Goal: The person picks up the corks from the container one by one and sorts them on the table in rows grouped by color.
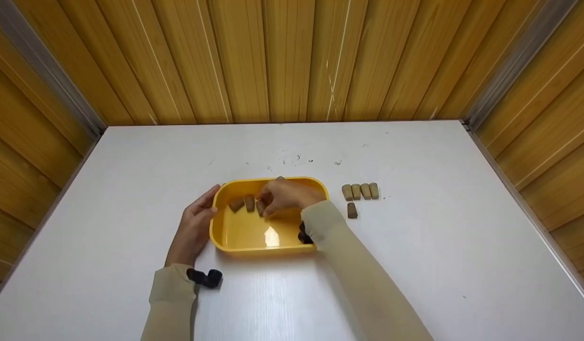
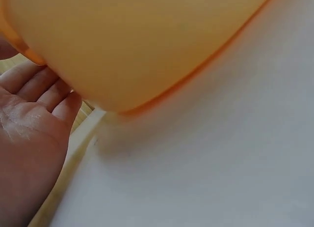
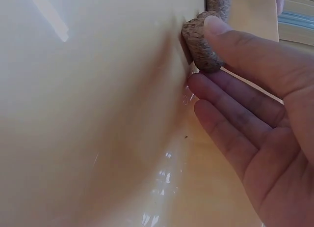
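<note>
A yellow plastic tray (image 1: 268,249) stands on the white table. My left hand (image 1: 195,226) grips its left rim, the thumb over the edge and the fingers along the outer wall; the palm shows in the left wrist view. My right hand (image 1: 284,195) reaches inside the tray and pinches a cork stopper (image 3: 200,42) between thumb and fingers by the back wall. To the left of that one, a cork stopper (image 1: 250,202) stands upright along the wall and another cork stopper (image 1: 236,204) lies tilted.
Right of the tray, several lighter cork stoppers (image 1: 360,191) lie side by side in a row on the table (image 1: 438,227). A single darker cork stopper (image 1: 352,210) lies in front of them. Wood-look panels (image 1: 292,61) wall in the back and sides.
</note>
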Tool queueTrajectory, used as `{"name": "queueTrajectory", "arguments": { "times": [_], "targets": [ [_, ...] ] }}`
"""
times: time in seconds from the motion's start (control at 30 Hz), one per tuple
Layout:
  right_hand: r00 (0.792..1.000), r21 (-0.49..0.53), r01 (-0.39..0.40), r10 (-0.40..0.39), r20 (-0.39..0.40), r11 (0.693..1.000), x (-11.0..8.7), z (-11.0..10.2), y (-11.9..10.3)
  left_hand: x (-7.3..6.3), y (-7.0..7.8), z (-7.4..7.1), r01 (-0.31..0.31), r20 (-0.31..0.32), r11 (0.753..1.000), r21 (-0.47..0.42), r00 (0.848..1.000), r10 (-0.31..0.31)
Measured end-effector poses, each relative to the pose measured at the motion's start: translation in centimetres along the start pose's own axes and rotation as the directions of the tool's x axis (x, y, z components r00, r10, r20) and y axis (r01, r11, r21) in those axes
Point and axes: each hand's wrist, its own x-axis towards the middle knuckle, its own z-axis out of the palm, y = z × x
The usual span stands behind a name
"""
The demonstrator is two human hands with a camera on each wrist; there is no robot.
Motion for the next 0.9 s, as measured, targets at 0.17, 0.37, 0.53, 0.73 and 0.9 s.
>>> {"name": "queueTrajectory", "arguments": {
  "times": [0.17,0.37,0.53,0.73,0.9],
  "targets": [
    [1.0,0.02,0.009,-0.009,-0.005,1.0,0.02,0.13,-0.02,-0.01,0.13,-0.3,0.015,0.025,1.0,0.019,1.0,-0.016],
    [0.999,-0.032,0.01,-0.012,-0.036,0.999,-0.01,0.18,0.05,0.02,0.27,-0.41,0.01,0.03,1.0,0.026,0.999,-0.011],
    [0.998,-0.028,0.03,-0.032,-0.046,0.999,0.03,0.22,0.23,0.04,0.25,-0.47,0.004,0.022,1.0,0.028,1.0,-0.005],
    [1.0,0.006,0.004,-0.004,-0.024,1.0,-0.24,0.03,0.37,0.14,0.03,-0.54,0.003,0.028,0.999,0.039,1.0,-0.004],
    [1.0,0.051,0.0,0.0,0.003,0.999,-0.83,-0.35,0.49,0.08,-0.01,-0.56,-0.001,0.034,0.999,0.054,0.999,-0.001]
  ]
}}
